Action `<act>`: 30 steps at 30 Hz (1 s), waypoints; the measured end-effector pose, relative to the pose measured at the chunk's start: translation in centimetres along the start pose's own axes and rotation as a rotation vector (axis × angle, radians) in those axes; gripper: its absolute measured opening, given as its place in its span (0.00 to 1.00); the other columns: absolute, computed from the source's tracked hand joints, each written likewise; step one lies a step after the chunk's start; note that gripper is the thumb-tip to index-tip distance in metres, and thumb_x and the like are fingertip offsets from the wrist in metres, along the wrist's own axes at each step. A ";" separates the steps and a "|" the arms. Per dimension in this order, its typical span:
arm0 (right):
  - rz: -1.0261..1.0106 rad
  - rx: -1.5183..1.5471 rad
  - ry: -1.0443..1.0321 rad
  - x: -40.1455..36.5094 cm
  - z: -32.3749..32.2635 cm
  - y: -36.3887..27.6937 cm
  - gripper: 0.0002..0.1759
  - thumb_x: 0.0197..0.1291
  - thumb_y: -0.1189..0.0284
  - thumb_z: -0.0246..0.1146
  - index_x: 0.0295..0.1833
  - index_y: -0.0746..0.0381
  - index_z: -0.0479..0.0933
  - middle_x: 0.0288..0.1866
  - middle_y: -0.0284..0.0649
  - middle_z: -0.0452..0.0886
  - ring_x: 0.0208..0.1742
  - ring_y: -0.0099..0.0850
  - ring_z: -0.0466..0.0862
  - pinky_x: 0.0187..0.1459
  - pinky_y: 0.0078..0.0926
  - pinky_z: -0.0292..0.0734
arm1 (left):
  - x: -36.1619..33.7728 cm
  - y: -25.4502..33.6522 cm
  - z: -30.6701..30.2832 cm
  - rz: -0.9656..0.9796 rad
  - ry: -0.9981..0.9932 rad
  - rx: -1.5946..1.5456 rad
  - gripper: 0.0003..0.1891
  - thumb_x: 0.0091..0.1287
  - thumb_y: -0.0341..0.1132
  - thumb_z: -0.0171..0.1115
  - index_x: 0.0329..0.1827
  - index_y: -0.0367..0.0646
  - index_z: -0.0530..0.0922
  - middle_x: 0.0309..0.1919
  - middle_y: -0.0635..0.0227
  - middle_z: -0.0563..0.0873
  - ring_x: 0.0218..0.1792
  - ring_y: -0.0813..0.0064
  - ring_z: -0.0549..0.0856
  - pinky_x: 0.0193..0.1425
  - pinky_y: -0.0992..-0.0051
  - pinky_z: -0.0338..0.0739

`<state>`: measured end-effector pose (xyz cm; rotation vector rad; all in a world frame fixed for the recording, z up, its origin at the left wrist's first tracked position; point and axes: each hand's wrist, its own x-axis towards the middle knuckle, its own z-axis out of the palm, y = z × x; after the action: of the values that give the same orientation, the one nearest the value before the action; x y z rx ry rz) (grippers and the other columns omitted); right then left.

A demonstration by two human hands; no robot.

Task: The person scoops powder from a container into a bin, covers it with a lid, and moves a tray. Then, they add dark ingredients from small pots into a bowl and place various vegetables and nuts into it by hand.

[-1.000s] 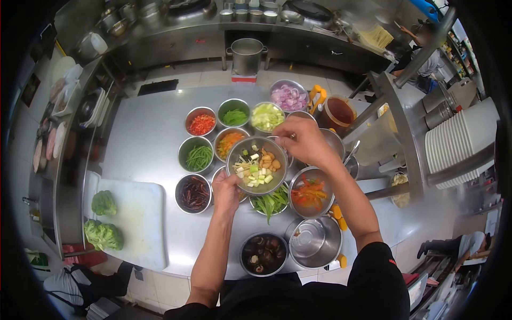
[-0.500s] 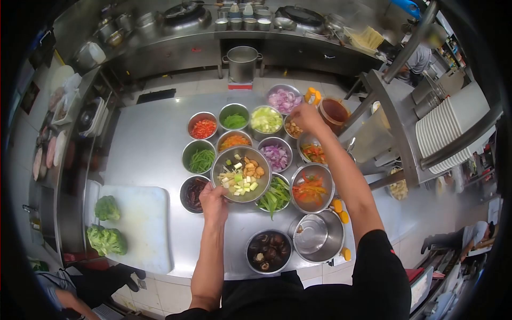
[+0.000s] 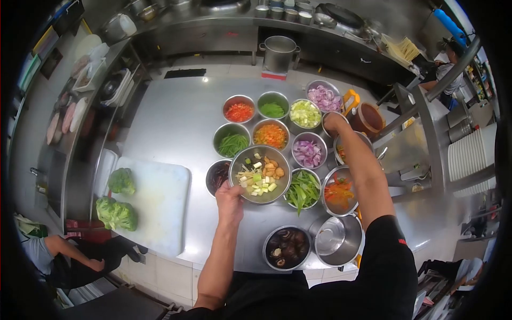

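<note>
My left hand (image 3: pixel 229 200) is closed on the rim of a metal bowl (image 3: pixel 240 190) and holds it above the other containers. Cut scallion pieces (image 3: pixel 262 186), pale thin strips and golden-brown chunks (image 3: pixel 273 169) lie in this bowl. My right hand (image 3: pixel 335 122) reaches down inside a small metal container (image 3: pixel 325 127) at the back right; its fingertips and most of the contents are hidden. Next to that container stand bowls of chopped light-green vegetable (image 3: pixel 305 113), sliced purple onion (image 3: pixel 324 98) and purple onion pieces (image 3: pixel 307 153).
Around the held bowl are red peppers (image 3: pixel 239 112), diced orange vegetable (image 3: pixel 270 136), green strips (image 3: pixel 233 145), leafy greens (image 3: pixel 302 190) and mushrooms (image 3: pixel 286 248). A cutting board (image 3: pixel 160 208) with broccoli (image 3: pixel 116 213) lies left. A person (image 3: pixel 69 250) sits at lower left.
My right hand has gone down from above the small container into it. The head view has shifted, so the table's contents appear farther right. My left hand still holds the bowl.
</note>
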<state>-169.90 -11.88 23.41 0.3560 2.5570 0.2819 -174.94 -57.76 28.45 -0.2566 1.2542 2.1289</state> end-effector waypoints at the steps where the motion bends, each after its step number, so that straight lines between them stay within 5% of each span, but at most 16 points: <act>1: 0.098 0.128 0.018 0.0 0.1 -0.7 0.12 0.38 0.69 0.65 0.30 0.62 0.84 0.34 0.48 0.84 0.37 0.41 0.85 0.39 0.35 0.79 | 0.0 0.0 -0.3 0.009 -0.013 -0.002 0.09 0.48 0.18 0.54 0.32 0.38 0.77 0.24 0.70 0.81 0.19 0.84 0.73 0.21 0.84 0.62; 6: 0.321 0.318 -0.006 -2.3 -2.8 -2.1 0.12 0.33 0.70 0.63 0.29 0.63 0.84 0.35 0.51 0.83 0.38 0.45 0.84 0.40 0.36 0.78 | 0.3 0.2 -1.6 0.000 -0.037 0.048 0.12 0.48 0.18 0.54 0.35 0.37 0.78 0.27 0.70 0.82 0.21 0.85 0.74 0.21 0.85 0.62; 8: 0.426 0.441 0.236 -1.6 -1.0 -1.6 0.13 0.35 0.70 0.63 0.30 0.64 0.84 0.33 0.50 0.83 0.37 0.44 0.84 0.41 0.36 0.78 | 0.7 0.1 -2.1 0.009 -0.045 0.052 0.17 0.47 0.17 0.50 0.43 0.32 0.75 0.35 0.63 0.83 0.26 0.79 0.80 0.27 0.82 0.74; 10: 0.437 0.398 0.217 -1.0 -0.7 -0.6 0.13 0.37 0.69 0.62 0.31 0.64 0.83 0.31 0.49 0.83 0.35 0.44 0.84 0.41 0.36 0.79 | 1.0 0.0 -2.5 -0.003 -0.052 0.052 0.18 0.47 0.17 0.50 0.43 0.32 0.75 0.36 0.62 0.83 0.28 0.77 0.81 0.29 0.81 0.75; 12: 0.485 0.381 0.424 -2.2 -1.4 -0.6 0.11 0.40 0.68 0.63 0.29 0.63 0.83 0.30 0.49 0.83 0.33 0.44 0.84 0.39 0.37 0.79 | 0.9 0.2 -2.6 -0.029 -0.066 0.054 0.18 0.47 0.17 0.50 0.44 0.32 0.75 0.37 0.61 0.83 0.30 0.75 0.82 0.32 0.81 0.77; 14: 0.583 0.525 0.775 -3.6 -2.8 -1.7 0.10 0.43 0.68 0.65 0.27 0.64 0.81 0.27 0.48 0.82 0.30 0.42 0.84 0.36 0.36 0.79 | 0.1 0.7 -1.2 -0.004 -0.034 0.031 0.16 0.46 0.18 0.53 0.39 0.35 0.77 0.31 0.69 0.83 0.23 0.83 0.76 0.20 0.84 0.62; 17: 0.242 1.159 0.974 -12.0 -9.0 -9.7 0.05 0.47 0.74 0.67 0.29 0.63 0.79 0.28 0.41 0.83 0.29 0.29 0.82 0.34 0.27 0.76 | 0.4 0.7 -1.0 -0.041 -0.137 0.050 0.15 0.46 0.18 0.53 0.39 0.34 0.77 0.30 0.67 0.83 0.21 0.83 0.76 0.19 0.85 0.62; 19: -0.041 1.521 0.821 -16.8 -11.2 -15.6 0.06 0.50 0.75 0.66 0.35 0.64 0.80 0.27 0.38 0.82 0.30 0.22 0.81 0.35 0.22 0.76 | 0.5 0.3 -0.1 -0.090 -0.168 0.079 0.15 0.46 0.17 0.52 0.39 0.34 0.77 0.30 0.67 0.83 0.20 0.83 0.75 0.18 0.86 0.63; 22: -0.184 1.150 0.967 -22.0 -11.3 -21.2 0.07 0.52 0.75 0.65 0.37 0.64 0.80 0.33 0.41 0.82 0.36 0.31 0.82 0.38 0.26 0.77 | -0.7 -0.5 2.4 -0.119 -0.278 0.127 0.15 0.46 0.17 0.52 0.39 0.34 0.77 0.31 0.66 0.83 0.21 0.83 0.76 0.19 0.86 0.64; 24: -0.059 1.063 1.139 -26.2 -12.0 -22.1 0.07 0.53 0.75 0.65 0.38 0.63 0.80 0.35 0.41 0.82 0.36 0.33 0.82 0.39 0.27 0.77 | -2.7 -1.1 4.7 -0.175 -0.295 0.157 0.14 0.46 0.18 0.51 0.37 0.36 0.75 0.24 0.74 0.78 0.14 0.87 0.67 0.17 0.88 0.61; 25: 0.015 0.978 1.293 -28.0 -12.0 -22.5 0.07 0.53 0.76 0.65 0.39 0.63 0.81 0.36 0.41 0.82 0.37 0.34 0.82 0.40 0.27 0.77 | -3.6 -1.5 5.3 -0.179 -0.316 0.129 0.14 0.46 0.18 0.51 0.37 0.36 0.74 0.25 0.73 0.78 0.14 0.87 0.68 0.17 0.88 0.61; 30: 0.591 1.274 1.367 -38.4 -5.0 -21.3 0.07 0.53 0.79 0.65 0.40 0.64 0.81 0.37 0.41 0.82 0.36 0.32 0.82 0.40 0.25 0.77 | -7.9 -3.4 6.3 -0.189 -0.431 0.223 0.15 0.45 0.19 0.53 0.38 0.35 0.76 0.29 0.69 0.82 0.21 0.83 0.77 0.18 0.86 0.63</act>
<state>-145.25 -44.38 40.36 1.9059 3.4094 -1.4922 -165.79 -54.73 33.06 0.1674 1.1446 1.7452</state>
